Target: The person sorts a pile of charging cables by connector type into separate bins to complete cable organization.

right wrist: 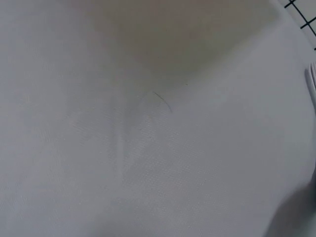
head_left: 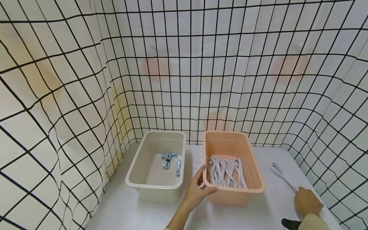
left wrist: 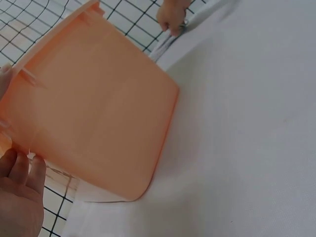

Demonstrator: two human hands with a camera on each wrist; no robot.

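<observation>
My left hand [head_left: 195, 193] grips the near left corner of a peach plastic bin [head_left: 234, 196], thumb on the front and fingers along the left side. Inside the bin several bundles of white cable [head_left: 221, 172] lie side by side. To the right of it, my right hand [head_left: 308, 203] holds one end of another white cable bundle [head_left: 283, 176], whose looped end points away over the table. In the left wrist view the bin's outer wall [left wrist: 98, 103] fills much of the picture. The right wrist view catches only a sliver of the cable [right wrist: 312, 81] at its edge.
A cream bin [head_left: 155, 186] stands left of the peach one, with two light blue cable bundles [head_left: 168, 159] inside. Black grid netting [head_left: 201, 92] over white cloth rises behind and on both sides. A white cloth [head_left: 149, 215] covers the table.
</observation>
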